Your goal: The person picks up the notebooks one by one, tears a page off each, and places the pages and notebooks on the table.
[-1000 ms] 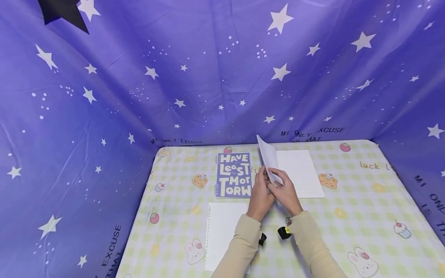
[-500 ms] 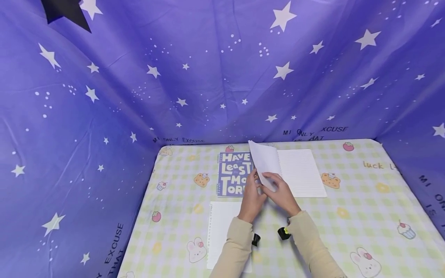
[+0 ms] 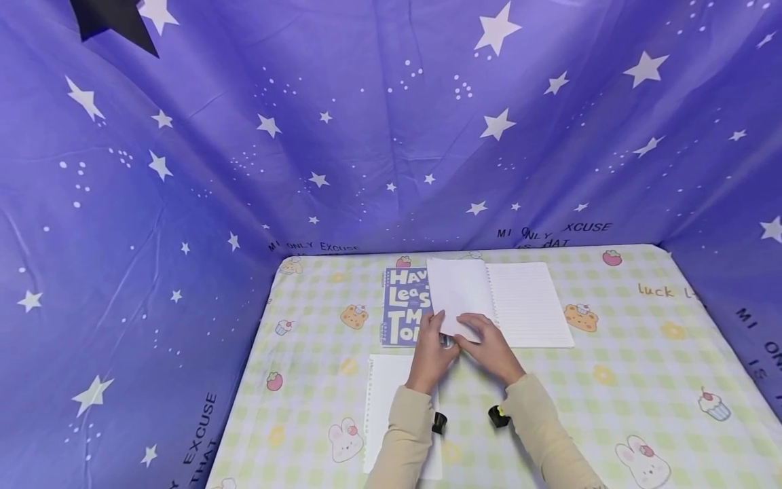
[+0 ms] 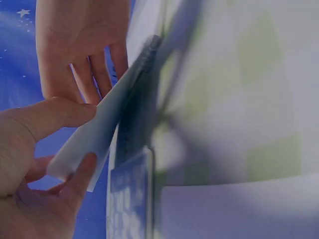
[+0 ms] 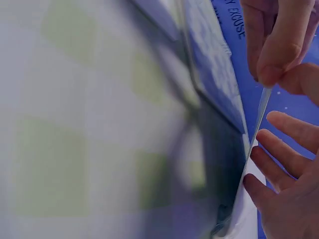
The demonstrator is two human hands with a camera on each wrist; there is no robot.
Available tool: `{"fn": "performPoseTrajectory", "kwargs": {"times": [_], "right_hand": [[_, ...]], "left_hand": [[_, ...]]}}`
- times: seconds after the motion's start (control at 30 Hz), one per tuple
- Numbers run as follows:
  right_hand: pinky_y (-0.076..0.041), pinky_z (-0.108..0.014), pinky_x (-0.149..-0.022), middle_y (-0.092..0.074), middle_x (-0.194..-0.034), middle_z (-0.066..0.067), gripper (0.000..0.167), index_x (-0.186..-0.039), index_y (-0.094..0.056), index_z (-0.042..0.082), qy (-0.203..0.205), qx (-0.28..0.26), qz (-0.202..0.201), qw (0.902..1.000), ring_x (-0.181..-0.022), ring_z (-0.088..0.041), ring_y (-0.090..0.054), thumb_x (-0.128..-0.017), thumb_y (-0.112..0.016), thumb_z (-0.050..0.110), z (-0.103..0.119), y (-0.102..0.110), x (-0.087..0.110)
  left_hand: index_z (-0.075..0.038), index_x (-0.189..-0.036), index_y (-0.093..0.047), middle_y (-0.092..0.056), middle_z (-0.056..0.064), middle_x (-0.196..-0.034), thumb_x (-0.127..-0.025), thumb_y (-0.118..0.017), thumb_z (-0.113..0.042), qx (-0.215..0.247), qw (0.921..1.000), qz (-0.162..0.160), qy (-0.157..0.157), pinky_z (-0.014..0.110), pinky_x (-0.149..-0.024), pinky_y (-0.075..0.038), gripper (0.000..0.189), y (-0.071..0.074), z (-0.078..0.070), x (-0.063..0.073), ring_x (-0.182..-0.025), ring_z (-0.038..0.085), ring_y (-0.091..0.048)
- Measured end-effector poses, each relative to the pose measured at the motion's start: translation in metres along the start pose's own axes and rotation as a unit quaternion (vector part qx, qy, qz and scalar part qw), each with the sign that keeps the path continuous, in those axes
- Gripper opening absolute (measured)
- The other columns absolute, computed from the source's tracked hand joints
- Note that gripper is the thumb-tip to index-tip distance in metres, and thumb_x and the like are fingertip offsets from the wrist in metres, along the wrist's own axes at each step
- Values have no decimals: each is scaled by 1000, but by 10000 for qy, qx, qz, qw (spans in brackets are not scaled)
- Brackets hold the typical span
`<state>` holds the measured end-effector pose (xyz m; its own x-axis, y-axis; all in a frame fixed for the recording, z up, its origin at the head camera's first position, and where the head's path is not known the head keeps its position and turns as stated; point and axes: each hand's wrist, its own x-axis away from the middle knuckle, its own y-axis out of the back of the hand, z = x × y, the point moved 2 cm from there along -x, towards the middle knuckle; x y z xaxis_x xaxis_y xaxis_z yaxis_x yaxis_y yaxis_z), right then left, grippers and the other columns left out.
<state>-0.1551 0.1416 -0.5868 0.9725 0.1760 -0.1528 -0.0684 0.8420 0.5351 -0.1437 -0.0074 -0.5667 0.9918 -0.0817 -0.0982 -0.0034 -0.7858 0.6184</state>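
Observation:
An open spiral notebook (image 3: pixel 529 299) lies near the back of the table, its right half showing a lined page. The blank left leaf (image 3: pixel 459 291) is turned over toward a closed blue notebook (image 3: pixel 400 305) with white lettering, overlapping its right side. At the leaf's lower left corner, my left hand (image 3: pixel 430 358) pinches the edge between thumb and fingers. My right hand (image 3: pixel 491 349) has its fingers spread, fingertips against the leaf's white face in the right wrist view, and its thumb meets the left hand near the edge. The leaf's underside looks dark in the left wrist view.
A loose white sheet (image 3: pixel 387 407) with punched holes lies in front of the blue notebook, partly under the left forearm. A green-checked cloth (image 3: pixel 635 380) covers the table. A purple star-printed curtain (image 3: pixel 366 136) hangs behind and at both sides.
The leaf, which stood nearly upright a second ago, has come down leftward and now covers part of the blue notebook. Both hands have moved left and slightly nearer with it.

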Motion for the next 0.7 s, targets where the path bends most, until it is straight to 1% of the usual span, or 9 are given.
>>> {"fn": "performPoseTrajectory", "kwargs": {"times": [0.07, 0.13, 0.2, 0.33, 0.5, 0.6, 0.67, 0.7], "right_hand": [[-39, -53, -111, -60, -132, -21, 43, -126, -63, -3, -49, 75, -29, 10000, -127, -40, -52, -89, -73, 15, -3, -1, 2], [-39, -54, -110, -60, -130, -22, 41, -125, -63, -3, -45, 139, -92, 9999, -126, -41, -53, -88, -73, 12, -5, -2, 3], [-40, -54, -110, -61, -129, -23, 40, -124, -64, -3, -44, 193, -153, 9997, -125, -41, -54, -87, -73, 9, -7, -3, 4], [-40, -55, -109, -62, -126, -24, 38, -120, -65, -5, 73, 333, -284, 9990, -122, -42, -54, -85, -74, 6, -10, -4, 7], [-30, -59, -114, -63, -122, -25, 37, -118, -65, -7, 353, 583, -345, 9971, -119, -43, -56, -84, -73, 5, -13, -8, 10], [-23, -58, -118, -63, -122, -24, 36, -118, -65, -8, 392, 752, -264, 9961, -120, -43, -55, -85, -72, 4, -13, -10, 12], [-22, -57, -119, -63, -123, -24, 36, -118, -65, -8, 368, 871, -175, 9954, -121, -42, -55, -85, -72, 3, -13, -12, 13], [-25, -57, -118, -63, -124, -24, 35, -118, -66, -7, 346, 926, -127, 9950, -122, -42, -54, -85, -71, 4, -12, -12, 13]], "left_hand": [[1, -140, -53, -44, 24, -144, -79, -79, -8, -130, 9999, 3, 106, 43, -110, -44, 67, -2, 3, 1, -130, 38, -50], [0, -138, -55, -44, 25, -144, -78, -80, -8, -241, 9996, -32, 122, 43, -110, -44, 65, -3, 6, 2, -131, 38, -50], [-1, -135, -58, -45, 25, -144, -79, -80, -8, -389, 9992, -70, 92, 43, -110, -44, 61, -5, 10, 3, -132, 38, -48], [-2, -127, -65, -48, 26, -142, -78, -80, -9, -740, 9970, -204, -101, 43, -111, -43, 51, -8, 15, 6, -132, 37, -47], [-6, -120, -70, -50, 25, -140, -80, -79, -11, -1185, 9922, -288, -262, 45, -111, -42, 42, -11, 21, 7, -132, 37, -46], [-7, -117, -72, -50, 26, -141, -81, -79, -13, -1342, 9902, -257, -293, 48, -111, -41, 37, -11, 22, 7, -134, 38, -45], [-7, -116, -73, -49, 26, -142, -81, -78, -14, -1436, 9889, -227, -292, 50, -111, -40, 35, -11, 22, 6, -134, 39, -44], [-8, -116, -73, -49, 25, -143, -82, -78, -14, -1481, 9884, -205, -278, 50, -111, -40, 35, -11, 22, 6, -135, 39, -44]]}}
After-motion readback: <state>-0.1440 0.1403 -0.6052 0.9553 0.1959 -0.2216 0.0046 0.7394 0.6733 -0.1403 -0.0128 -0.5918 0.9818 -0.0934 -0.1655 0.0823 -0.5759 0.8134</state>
